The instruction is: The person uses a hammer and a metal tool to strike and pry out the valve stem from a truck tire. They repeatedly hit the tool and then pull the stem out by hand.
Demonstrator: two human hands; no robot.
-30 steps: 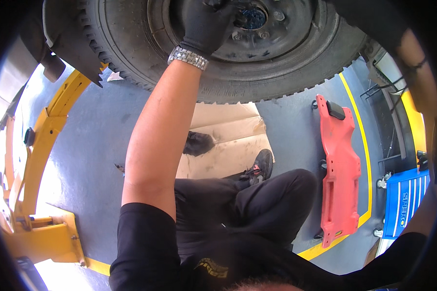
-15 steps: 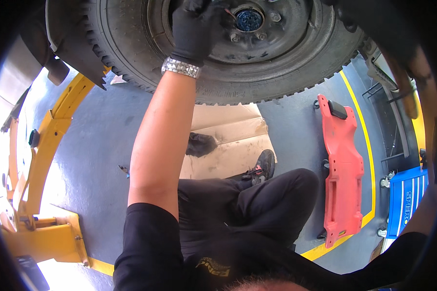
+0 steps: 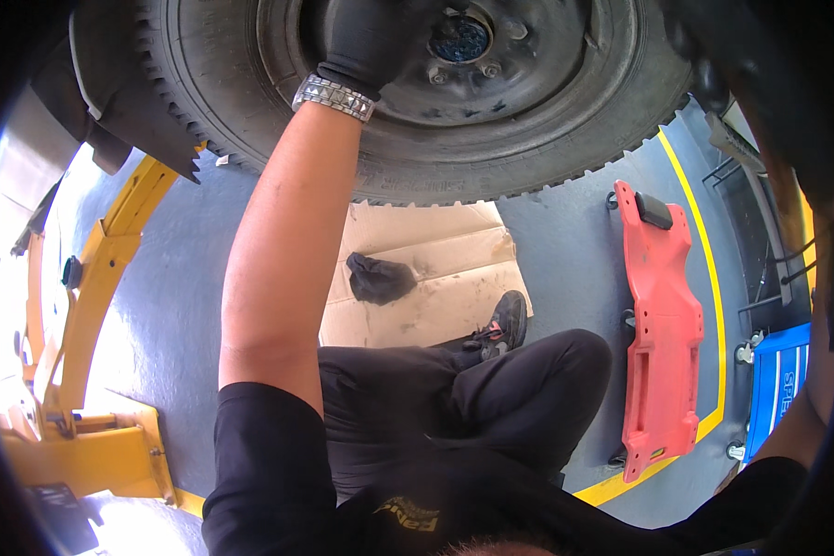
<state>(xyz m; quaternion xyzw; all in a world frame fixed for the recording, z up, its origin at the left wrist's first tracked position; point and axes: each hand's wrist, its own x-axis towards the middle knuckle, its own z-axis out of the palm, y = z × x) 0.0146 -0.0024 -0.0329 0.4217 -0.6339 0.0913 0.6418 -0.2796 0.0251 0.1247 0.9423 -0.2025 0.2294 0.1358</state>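
Nearest, below the camera, are the wearer's black short-sleeved shirt with a yellow print [image 3: 408,514] and dark cloth trousers [image 3: 389,398], one knee bent out to the right; from the shirt the bare left forearm [image 3: 283,232] reaches up, a silver studded metal band [image 3: 335,97] round its wrist; the black-gloved left hand [image 3: 380,39] lies across the dark steel wheel rim [image 3: 547,88], just left of the round bluish-black hub centre [image 3: 461,40], its fingers running toward the upper edge; the dark right hand [image 3: 700,51] seems to be at the right side of the thick black rubber tyre [image 3: 491,171], but shadow and the frame's edge hide so much that I cannot tell how far either hand is open or what it grips; the wheel stands at the top, raised above a creased tan cardboard sheet [image 3: 454,250]; a black-and-red shoe [image 3: 507,324] rests there; right of it lies a long red plastic creeper board [image 3: 663,343]; farther right stands a blue wheeled metal cabinet [image 3: 777,385].
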